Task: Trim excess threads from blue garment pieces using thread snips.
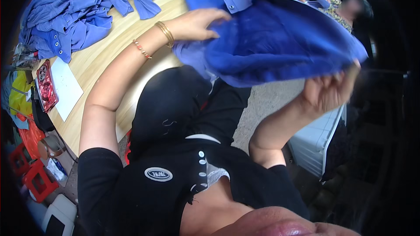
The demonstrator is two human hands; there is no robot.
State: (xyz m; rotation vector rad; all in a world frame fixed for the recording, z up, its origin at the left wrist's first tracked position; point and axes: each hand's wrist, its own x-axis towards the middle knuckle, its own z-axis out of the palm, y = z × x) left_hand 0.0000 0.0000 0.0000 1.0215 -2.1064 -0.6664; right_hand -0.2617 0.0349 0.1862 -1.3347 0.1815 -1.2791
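A blue garment with metal snaps (280, 39) is stretched out in front of me, over the table's edge and above my lap. My right hand (330, 89) grips its near right edge, fingers closed on the cloth and holding it up. My left hand (203, 24), with gold bangles on the wrist, is at the garment's left side. Its thumb and fingers are apart and slightly blurred; whether the fingertips touch the cloth is unclear. Part of the garment hangs below in a lighter blue fold (190, 57).
A heap of similar blue garments (74, 13) covers the far left of the wooden table (100, 61). A red shiny pouch (47, 85) and white paper (65, 89) lie at its left edge. Right of my lap stands a pale plastic crate (313, 142). Another person (345, 13) is at the far right.
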